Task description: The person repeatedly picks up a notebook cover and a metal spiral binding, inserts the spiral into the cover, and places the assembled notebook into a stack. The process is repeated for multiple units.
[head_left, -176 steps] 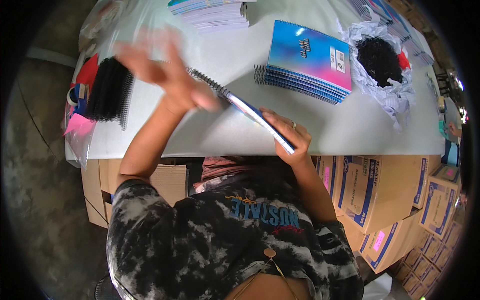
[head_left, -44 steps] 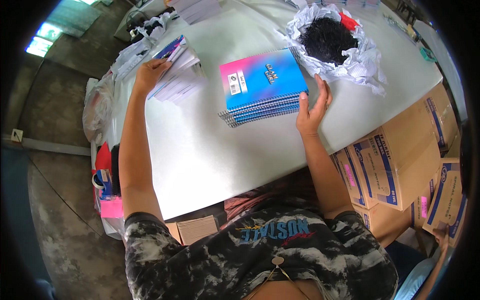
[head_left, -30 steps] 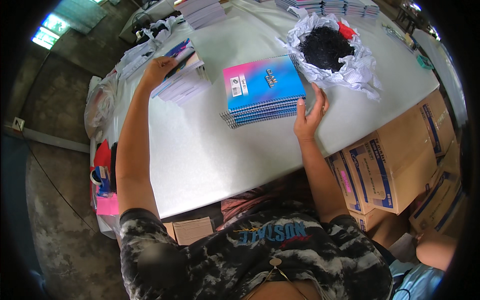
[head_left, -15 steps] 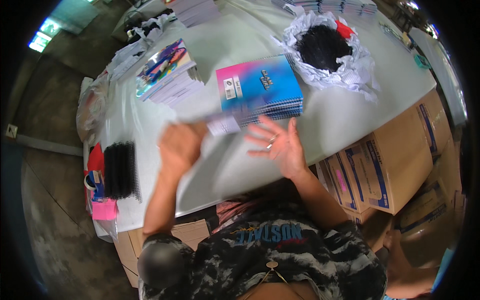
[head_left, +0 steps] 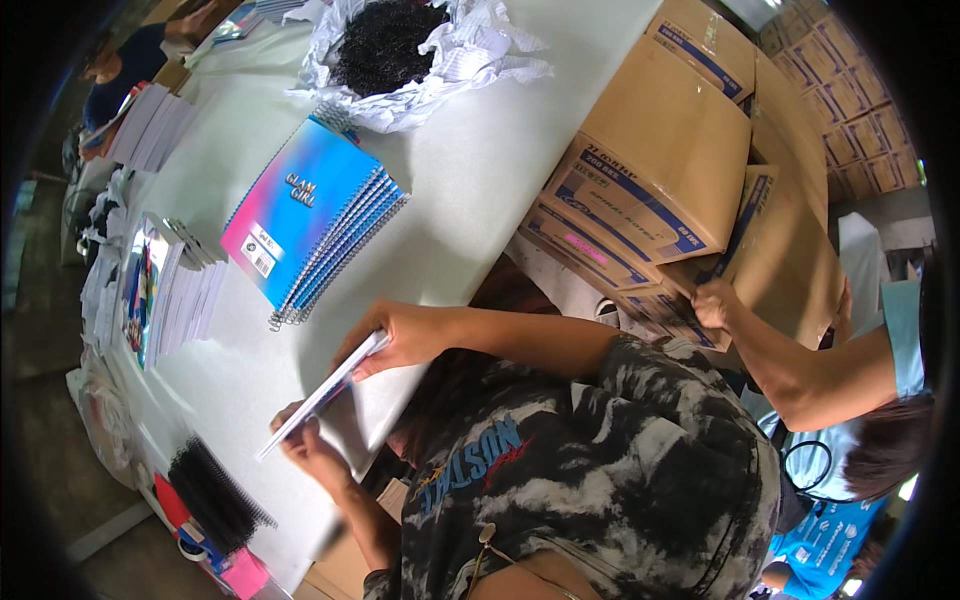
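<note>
My left hand (head_left: pixel 318 452) and my right hand (head_left: pixel 408 336) are both closed on a thin block of notebook sheets (head_left: pixel 330 395). It is tilted and seen nearly edge-on, just over the table's near edge, with some coloured print on its underside. My left hand grips the lower end and my right hand the upper end. Beyond them lies a pile of blue and pink spiral notebooks (head_left: pixel 297 205), their wire bindings showing. To the left stands a stack of white paper blocks with colourful covers (head_left: pixel 185 295).
Crumpled white paper (head_left: pixel 500 68) surrounds black binding coils (head_left: pixel 385 45) at the back. More black coils (head_left: pixel 215 492) lie at the left edge, beside pink paper (head_left: pixel 245 575). Cardboard boxes (head_left: pixel 650 150) fill the right, where a co-worker's hand (head_left: pixel 715 303) touches one. Another person (head_left: pixel 125 80) is far left.
The view has swung to the right, bringing in the boxes and co-worker. My right hand, spread and empty before, has closed with my left on the block of sheets, now near my body.
</note>
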Motion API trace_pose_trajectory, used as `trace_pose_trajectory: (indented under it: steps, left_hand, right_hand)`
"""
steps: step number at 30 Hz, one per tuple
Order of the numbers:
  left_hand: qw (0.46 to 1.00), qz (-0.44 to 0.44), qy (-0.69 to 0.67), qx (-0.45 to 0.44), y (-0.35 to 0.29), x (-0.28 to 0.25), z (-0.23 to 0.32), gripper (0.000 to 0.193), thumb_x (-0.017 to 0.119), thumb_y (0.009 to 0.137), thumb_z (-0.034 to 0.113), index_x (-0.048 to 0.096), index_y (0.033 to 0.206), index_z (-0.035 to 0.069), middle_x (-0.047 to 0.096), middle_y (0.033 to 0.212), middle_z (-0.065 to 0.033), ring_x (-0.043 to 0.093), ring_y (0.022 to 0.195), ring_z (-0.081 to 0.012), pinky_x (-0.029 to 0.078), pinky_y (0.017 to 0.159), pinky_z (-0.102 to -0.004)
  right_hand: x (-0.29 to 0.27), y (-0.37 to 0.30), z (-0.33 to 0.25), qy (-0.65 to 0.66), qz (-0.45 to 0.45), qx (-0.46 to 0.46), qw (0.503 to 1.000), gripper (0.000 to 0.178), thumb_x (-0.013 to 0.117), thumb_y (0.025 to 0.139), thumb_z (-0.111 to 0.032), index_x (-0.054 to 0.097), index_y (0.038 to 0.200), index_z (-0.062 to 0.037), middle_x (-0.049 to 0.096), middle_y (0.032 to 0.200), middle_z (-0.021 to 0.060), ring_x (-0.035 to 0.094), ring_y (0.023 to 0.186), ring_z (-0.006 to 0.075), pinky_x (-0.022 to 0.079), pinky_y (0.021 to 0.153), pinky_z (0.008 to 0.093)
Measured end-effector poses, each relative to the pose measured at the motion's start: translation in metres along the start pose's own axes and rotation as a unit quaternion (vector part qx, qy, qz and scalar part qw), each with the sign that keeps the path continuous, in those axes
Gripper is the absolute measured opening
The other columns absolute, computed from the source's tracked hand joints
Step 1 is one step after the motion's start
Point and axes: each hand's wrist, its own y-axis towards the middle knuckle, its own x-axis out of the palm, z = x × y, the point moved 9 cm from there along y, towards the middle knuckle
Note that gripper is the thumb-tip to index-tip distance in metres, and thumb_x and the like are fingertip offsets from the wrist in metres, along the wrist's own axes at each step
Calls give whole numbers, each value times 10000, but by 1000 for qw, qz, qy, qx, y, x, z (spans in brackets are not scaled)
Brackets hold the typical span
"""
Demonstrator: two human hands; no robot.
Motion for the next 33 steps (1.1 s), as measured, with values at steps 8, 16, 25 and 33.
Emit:
trace_pose_trajectory:
  steps: [8,16,25,33]
  left_hand:
    - [993,-54,105,-30,-4,22,2,154,525,800,-11,503,952,-2,522,929,-69,494,881,-163,398,830,-286]
    - [606,223,763,-42,46,-168,58,431,541,835,370,510,1176,109,526,1113,-135,500,1014,-330,424,815,-451]
    - [696,259,668,-44,37,-215,50,260,503,862,301,539,950,59,581,982,-129,562,898,-324,443,756,-408]
    - [781,162,602,34,24,-142,40,199,529,844,180,511,974,30,575,943,-165,580,811,-338,457,709,-401]
  right_hand:
    - [6,-8,-39,-22,-19,-67,997,307,613,776,-22,623,1078,-74,656,992,96,587,842,118,450,794,269]
    - [-5,5,-26,-91,-18,-75,993,349,583,783,17,617,1105,-115,632,1061,93,611,960,203,468,829,291]
    - [-6,13,-22,-93,7,-58,994,262,562,821,34,606,1078,6,632,1059,110,601,915,140,482,799,258]
    - [-17,15,-12,-102,38,-18,994,262,599,812,7,611,1074,5,652,994,97,589,845,104,469,754,228]
